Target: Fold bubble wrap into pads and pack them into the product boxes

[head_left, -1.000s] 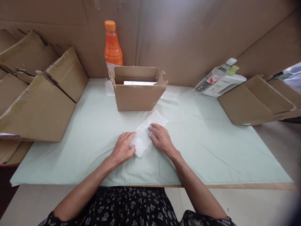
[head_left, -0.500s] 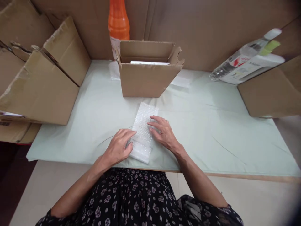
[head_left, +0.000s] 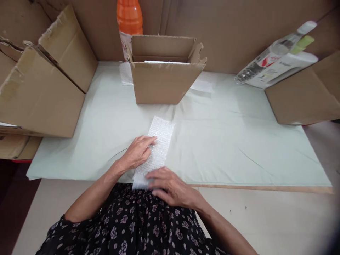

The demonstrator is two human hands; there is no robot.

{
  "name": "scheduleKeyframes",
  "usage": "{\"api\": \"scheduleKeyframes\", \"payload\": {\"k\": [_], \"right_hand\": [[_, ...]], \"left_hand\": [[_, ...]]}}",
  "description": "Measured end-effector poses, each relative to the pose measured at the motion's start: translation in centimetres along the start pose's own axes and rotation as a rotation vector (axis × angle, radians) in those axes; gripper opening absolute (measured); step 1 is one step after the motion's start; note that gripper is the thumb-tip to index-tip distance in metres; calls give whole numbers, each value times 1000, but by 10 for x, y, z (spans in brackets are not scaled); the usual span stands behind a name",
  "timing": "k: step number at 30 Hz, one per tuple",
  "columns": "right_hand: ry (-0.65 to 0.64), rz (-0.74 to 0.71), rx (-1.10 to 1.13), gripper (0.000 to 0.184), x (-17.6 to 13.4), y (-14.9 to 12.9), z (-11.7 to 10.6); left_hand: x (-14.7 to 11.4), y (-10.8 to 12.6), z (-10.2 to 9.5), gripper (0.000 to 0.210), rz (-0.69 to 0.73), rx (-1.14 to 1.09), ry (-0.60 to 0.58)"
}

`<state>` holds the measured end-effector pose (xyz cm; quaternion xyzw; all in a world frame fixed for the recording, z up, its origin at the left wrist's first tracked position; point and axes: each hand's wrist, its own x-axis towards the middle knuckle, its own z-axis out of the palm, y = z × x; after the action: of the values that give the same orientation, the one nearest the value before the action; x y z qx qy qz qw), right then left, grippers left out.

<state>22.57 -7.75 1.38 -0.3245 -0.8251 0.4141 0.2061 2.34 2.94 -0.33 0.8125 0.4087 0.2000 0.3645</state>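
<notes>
A strip of bubble wrap [head_left: 161, 136] lies slantwise on the pale green cloth, its near end reaching the table's front edge. My left hand [head_left: 139, 151] rests on the strip's left side, index finger stretched out over it and the other fingers partly curled. Over the near end is my right hand [head_left: 170, 186], palm down with its fingers extended and apart, somewhat blurred by motion. Its fingertips are at the folded-looking, whiter part of the wrap; whether they touch it I cannot tell.
An open cardboard box [head_left: 159, 83] with something white inside stands behind the wrap. An orange bottle [head_left: 129, 21] is behind it. Large cartons [head_left: 53, 95] fill the left. At right, a clear bottle [head_left: 273, 53] and a white bottle [head_left: 281, 71] lean near another box [head_left: 305, 92].
My right hand has moved from the strip's right side down toward the table's front edge. The bubble wrap has slid slightly nearer to me. My left hand has shifted a little up along it.
</notes>
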Motion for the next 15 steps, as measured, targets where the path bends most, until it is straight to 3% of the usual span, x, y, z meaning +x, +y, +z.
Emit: {"api": "scheduleKeyframes", "payload": {"k": [2, 4, 6, 9, 12, 15], "right_hand": [[18, -10, 148, 20, -3, 1, -10], [209, 178, 114, 26, 1, 14, -29], [407, 459, -77, 29, 14, 35, -52], [457, 724, -415, 31, 49, 66, -78], [403, 707, -560, 25, 86, 80, -85], [427, 646, -603, 24, 110, 79, -86]], "left_hand": [[0, -2, 1, 57, -10, -18, 17], [-1, -3, 3, 54, -11, -20, 17], [-2, -3, 5, 52, -5, -5, 13], [-3, -2, 9, 49, 13, 32, 30], [-5, 0, 12, 46, 34, 66, 41], [-8, 2, 10, 44, 72, 107, 63]]}}
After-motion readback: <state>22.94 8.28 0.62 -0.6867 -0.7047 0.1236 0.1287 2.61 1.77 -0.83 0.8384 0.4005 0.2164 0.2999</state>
